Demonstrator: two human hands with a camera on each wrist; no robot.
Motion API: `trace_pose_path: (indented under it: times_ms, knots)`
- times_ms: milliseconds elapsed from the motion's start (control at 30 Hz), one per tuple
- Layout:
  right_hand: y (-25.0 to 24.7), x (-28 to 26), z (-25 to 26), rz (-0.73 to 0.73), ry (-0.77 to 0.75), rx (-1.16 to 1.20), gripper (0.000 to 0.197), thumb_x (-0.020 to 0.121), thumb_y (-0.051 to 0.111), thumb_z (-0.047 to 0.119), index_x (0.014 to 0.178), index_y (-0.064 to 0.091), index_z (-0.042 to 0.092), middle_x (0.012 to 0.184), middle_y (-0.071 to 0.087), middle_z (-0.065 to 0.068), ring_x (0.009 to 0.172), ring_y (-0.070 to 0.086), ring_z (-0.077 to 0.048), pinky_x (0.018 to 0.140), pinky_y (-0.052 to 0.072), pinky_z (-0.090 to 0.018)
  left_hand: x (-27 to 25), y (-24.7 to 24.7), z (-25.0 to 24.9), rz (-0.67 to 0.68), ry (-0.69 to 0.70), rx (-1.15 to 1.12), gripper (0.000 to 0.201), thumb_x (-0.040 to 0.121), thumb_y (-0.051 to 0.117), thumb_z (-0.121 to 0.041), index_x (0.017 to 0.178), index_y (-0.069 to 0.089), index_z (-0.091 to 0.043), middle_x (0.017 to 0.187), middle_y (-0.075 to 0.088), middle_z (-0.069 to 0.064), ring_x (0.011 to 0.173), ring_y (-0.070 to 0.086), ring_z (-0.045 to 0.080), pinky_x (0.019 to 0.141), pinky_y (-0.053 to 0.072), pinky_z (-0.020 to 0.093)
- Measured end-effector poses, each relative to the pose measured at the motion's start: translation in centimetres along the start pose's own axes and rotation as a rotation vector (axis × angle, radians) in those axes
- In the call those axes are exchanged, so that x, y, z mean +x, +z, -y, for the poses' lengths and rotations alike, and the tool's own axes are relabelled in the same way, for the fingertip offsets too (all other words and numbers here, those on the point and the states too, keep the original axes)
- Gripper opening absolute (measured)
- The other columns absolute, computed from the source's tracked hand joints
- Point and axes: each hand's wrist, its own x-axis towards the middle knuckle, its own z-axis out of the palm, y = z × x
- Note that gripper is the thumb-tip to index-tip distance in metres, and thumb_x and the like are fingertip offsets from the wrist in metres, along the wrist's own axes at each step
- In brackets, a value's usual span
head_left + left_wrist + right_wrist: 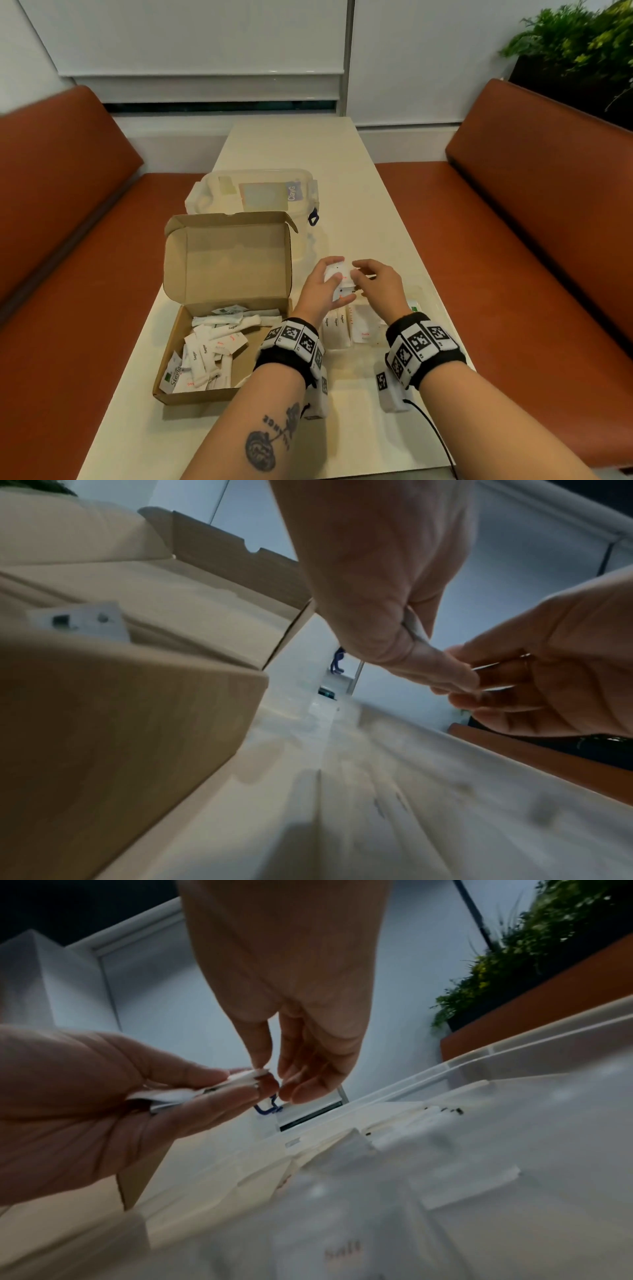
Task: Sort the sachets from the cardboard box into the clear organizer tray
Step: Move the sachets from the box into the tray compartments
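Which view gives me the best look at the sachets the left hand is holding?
The right wrist view: the sachets show edge-on as a small stack pinched in the left hand, with the right hand picking at their tip. The head view shows their white faces, partly covered. The left wrist view shows only a sliver.

white sachets [209, 346], brown cardboard box [226, 260], rust-orange benches [534, 212]

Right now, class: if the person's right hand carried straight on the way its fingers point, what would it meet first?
The right hand points left toward the left hand, so it would first meet the small stack of sachets held there. Its fingertips look already at the stack's edge, though depth is unclear.
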Motion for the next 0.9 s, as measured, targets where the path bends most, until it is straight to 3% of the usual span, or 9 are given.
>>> trace_pose_path:
  times_ms: [67, 133, 267, 367, 467, 533, 667, 767, 900]
  knots:
    - [-0.5, 0.0, -0.2, 0.0, -0.004, 0.054, 0.011, 0.087, 0.063, 0.015, 0.096, 0.07, 0.011, 0.084, 0.068, -0.003, 0.077, 0.063, -0.017, 0.075, 0.054, -0.03, 0.0, 0.5, -0.1, 0.005, -0.007, 0.012, 0.024, 0.1, 0.04, -0.006, 0.116, 0.056, -0.014, 0.113, 0.052, 0.006, 0.094, 0.062, 0.017, 0.075, 0.06, 0.033]
    - [-1.2, 0.0, -0.3, 0.0, 0.005, 0.119, 0.002, 0.083, 0.068, 0.011, 0.081, 0.068, 0.011, 0.075, 0.067, -0.004, 0.069, 0.062, -0.016, 0.067, 0.052, -0.026, -0.1, 1.0, 0.0, -0.012, -0.021, 0.011, 0.022, 0.1, 0.039, -0.006, 0.111, 0.057, -0.014, 0.116, 0.053, 0.011, 0.098, 0.063, 0.024, 0.073, 0.06, 0.033]
    - [-2.5, 0.2, -1.1, 0.001, 0.023, 0.147, 0.01, 0.082, 0.07, 0.009, 0.073, 0.064, 0.013, 0.072, 0.066, -0.005, 0.066, 0.06, -0.014, 0.063, 0.051, -0.024, 0.1, 2.1, 0.6, -0.052, -0.05, -0.039, 0.02, 0.1, 0.04, -0.008, 0.102, 0.058, -0.016, 0.125, 0.05, 0.021, 0.105, 0.062, 0.034, 0.066, 0.06, 0.031]
    - [-3.4, 0.3, -1.9, -0.021, 0.055, 0.161, 0.011, 0.085, 0.066, 0.01, 0.075, 0.061, 0.014, 0.076, 0.067, -0.005, 0.069, 0.061, -0.017, 0.066, 0.053, -0.031, 0.2, 3.1, 1.1, -0.07, -0.057, -0.076, 0.018, 0.1, 0.042, -0.008, 0.1, 0.059, -0.016, 0.119, 0.053, 0.018, 0.096, 0.063, 0.026, 0.061, 0.059, 0.029]
    - [-4.5, 0.4, -2.7, -0.033, 0.058, 0.191, 0.007, 0.088, 0.062, 0.01, 0.081, 0.061, 0.012, 0.078, 0.068, -0.005, 0.066, 0.063, -0.016, 0.058, 0.051, -0.022, 0.4, 4.0, 1.6, -0.069, -0.047, -0.043, 0.016, 0.098, 0.045, -0.005, 0.102, 0.057, -0.015, 0.113, 0.056, 0.015, 0.09, 0.065, 0.023, 0.063, 0.059, 0.029]
    - [-5.2, 0.4, -3.0, -0.02, 0.067, 0.235, 0.002, 0.087, 0.064, 0.01, 0.086, 0.063, 0.011, 0.079, 0.067, -0.006, 0.067, 0.064, -0.018, 0.057, 0.05, -0.021, 0.5, 4.6, 1.8, -0.069, -0.037, -0.007, 0.016, 0.097, 0.046, -0.004, 0.105, 0.056, -0.013, 0.117, 0.054, 0.016, 0.094, 0.066, 0.028, 0.064, 0.059, 0.029]
    - [-6.6, 0.7, -3.1, 0.023, 0.123, 0.292, 0.03, 0.076, 0.075, 0.001, 0.097, 0.056, 0.01, 0.072, 0.057, -0.008, 0.059, 0.063, -0.019, 0.059, 0.053, -0.024, 0.7, 5.6, 2.0, -0.134, 0.031, 0.053, 0.024, 0.097, 0.042, -0.001, 0.111, 0.057, -0.013, 0.114, 0.049, 0.006, 0.101, 0.056, 0.023, 0.066, 0.06, 0.029]
    - [-8.0, 1.5, -2.7, 0.067, 0.107, 0.119, 0.04, 0.071, 0.079, 0.004, 0.102, 0.053, 0.008, 0.075, 0.064, -0.011, 0.06, 0.063, -0.016, 0.062, 0.056, -0.026, 1.0, 5.7, 1.8, -0.117, 0.043, 0.127, 0.029, 0.098, 0.041, -0.002, 0.106, 0.065, -0.016, 0.113, 0.053, 0.002, 0.101, 0.056, 0.015, 0.071, 0.06, 0.031]
    - [-8.9, 2.4, -1.8, 0.232, 0.06, -0.172, 0.051, 0.067, 0.083, 0.006, 0.106, 0.051, 0.017, 0.084, 0.066, -0.007, 0.063, 0.063, -0.011, 0.054, 0.046, -0.015, 1.2, 5.6, 1.7, -0.002, -0.003, 0.226, 0.014, 0.094, 0.057, -0.011, 0.098, 0.07, -0.015, 0.111, 0.06, 0.006, 0.097, 0.059, 0.014, 0.068, 0.06, 0.029]
